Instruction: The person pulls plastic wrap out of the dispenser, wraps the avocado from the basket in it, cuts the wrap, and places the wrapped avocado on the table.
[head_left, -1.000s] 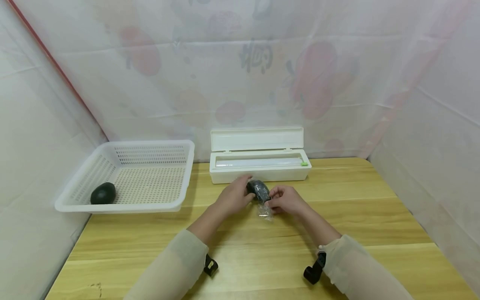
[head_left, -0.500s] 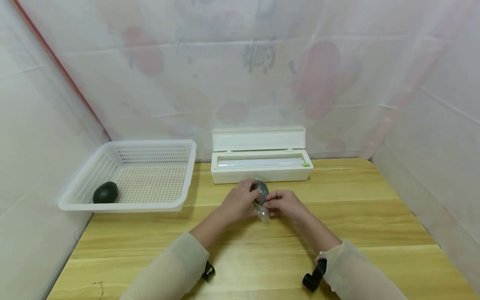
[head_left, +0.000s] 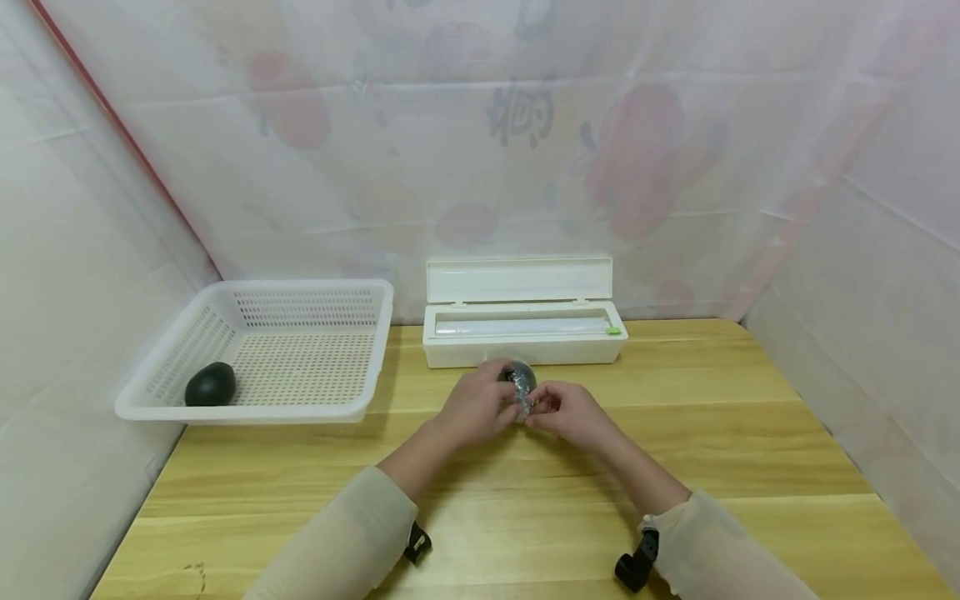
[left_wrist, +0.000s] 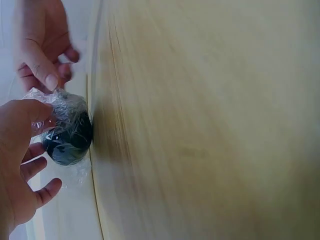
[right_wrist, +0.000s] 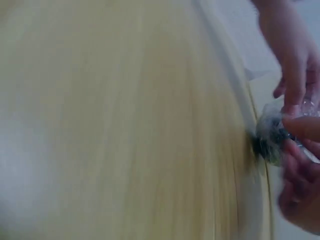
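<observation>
A dark green avocado (head_left: 522,377) in clear plastic wrap is between the two hands over the table, just in front of the white wrap box. My left hand (head_left: 477,404) grips it from the left; in the left wrist view the thumb presses crinkled plastic wrap (left_wrist: 70,102) on the avocado, with fingers beneath. From the other side, the right hand (head_left: 573,412) has its thumb and fingers curled at the gathered wrap. In the right wrist view the right hand (right_wrist: 302,180) is blurred, its thumb and finger pinching at the film. Fingers hide part of the avocado.
Behind the hands stands an open white box (head_left: 521,350) with a roll of film (head_left: 521,326) and a green slider (head_left: 613,330). At left, a white perforated basket (head_left: 258,412) holds another avocado (head_left: 211,384). A printed curtain (head_left: 480,150) hangs behind the wooden table (head_left: 487,517).
The loose tail of wrap that hung below the avocado is now gathered up against it between the hands. The avocado has been turned slightly, and the right fingers have closed in.
</observation>
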